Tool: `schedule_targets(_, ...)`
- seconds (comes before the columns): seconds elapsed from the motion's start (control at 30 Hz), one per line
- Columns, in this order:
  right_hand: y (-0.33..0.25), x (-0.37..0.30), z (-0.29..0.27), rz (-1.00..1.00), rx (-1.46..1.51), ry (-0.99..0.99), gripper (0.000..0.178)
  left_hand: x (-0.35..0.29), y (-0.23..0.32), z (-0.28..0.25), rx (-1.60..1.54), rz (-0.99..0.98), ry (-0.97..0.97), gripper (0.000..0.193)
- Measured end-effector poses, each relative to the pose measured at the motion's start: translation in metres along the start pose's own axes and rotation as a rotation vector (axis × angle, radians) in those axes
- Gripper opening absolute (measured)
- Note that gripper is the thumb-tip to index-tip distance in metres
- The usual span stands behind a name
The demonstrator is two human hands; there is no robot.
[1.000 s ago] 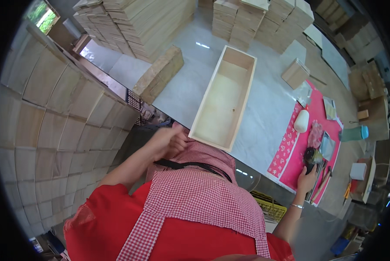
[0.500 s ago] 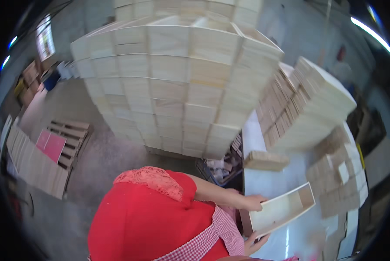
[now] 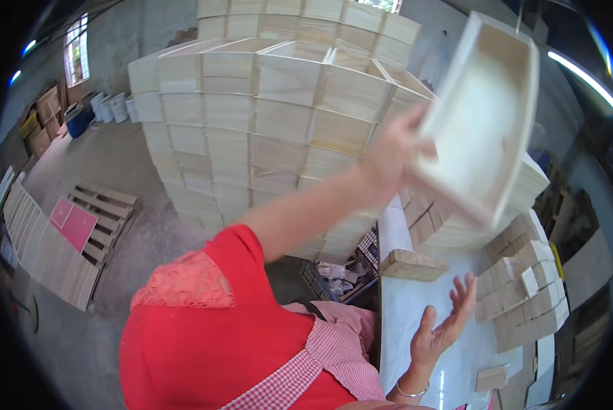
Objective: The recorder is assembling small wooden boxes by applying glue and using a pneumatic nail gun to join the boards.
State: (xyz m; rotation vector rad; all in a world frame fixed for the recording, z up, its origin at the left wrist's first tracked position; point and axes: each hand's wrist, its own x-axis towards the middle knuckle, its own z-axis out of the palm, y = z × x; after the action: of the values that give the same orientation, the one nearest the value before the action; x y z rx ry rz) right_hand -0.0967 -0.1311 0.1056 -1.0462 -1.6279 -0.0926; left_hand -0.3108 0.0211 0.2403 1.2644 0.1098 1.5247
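A long, open, pale wooden box (image 3: 480, 123) is raised at the upper right, tilted so its hollow inside shows. My left hand (image 3: 396, 152) grips its near left edge, fingers closed around the wall, with the arm stretched out across the view. Lower down, my right hand (image 3: 444, 331) is held over the white tabletop (image 3: 415, 307), fingers spread and nothing in it; a bracelet circles the wrist. Beyond my left arm rises a tall stack of similar wooden boxes (image 3: 286, 82), partly hidden by that arm.
A wooden block (image 3: 414, 265) lies on the table near its left edge. Several piled wooden pieces (image 3: 525, 294) stand at the right. A dark crate of scraps (image 3: 344, 277) sits beside the table. On the floor at left is a pallet (image 3: 108, 212) with a red panel (image 3: 74, 224).
The wooden box has gone from low over the table to high up, carried by my left hand. My right hand has let go of it and opened.
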Motion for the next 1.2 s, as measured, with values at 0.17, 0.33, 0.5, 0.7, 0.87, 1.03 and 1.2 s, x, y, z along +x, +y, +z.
schedule_targets(0.17,0.006,-0.022,0.011,0.262,0.06,-0.013,0.061,0.133,0.059,-0.02,0.316,0.175,0.183,0.045)
schedule_targets(0.33,0.017,-0.043,0.007,0.392,0.061,0.007,0.058,0.204,0.058,-0.055,0.442,-0.07,0.493,0.034)
schedule_targets(0.5,0.02,-0.053,0.003,0.438,0.057,-0.02,0.057,0.215,0.044,-0.072,0.5,0.009,0.563,0.026)
schedule_targets(0.7,0.028,-0.067,-0.001,0.479,0.069,-0.042,0.055,0.185,0.051,-0.058,1.696,0.296,-0.005,0.05)
schedule_targets(0.87,0.038,-0.079,0.001,0.538,0.113,-0.025,0.06,0.166,0.067,-0.037,2.006,0.312,-0.065,0.061)
schedule_targets(1.03,0.041,-0.08,0.0,0.58,0.113,-0.012,0.06,0.179,0.067,-0.041,2.046,0.175,-0.053,0.064)
schedule_targets(1.2,0.044,-0.081,-0.002,0.652,0.112,-0.018,0.058,0.203,0.074,-0.104,2.123,0.236,-0.141,0.056)
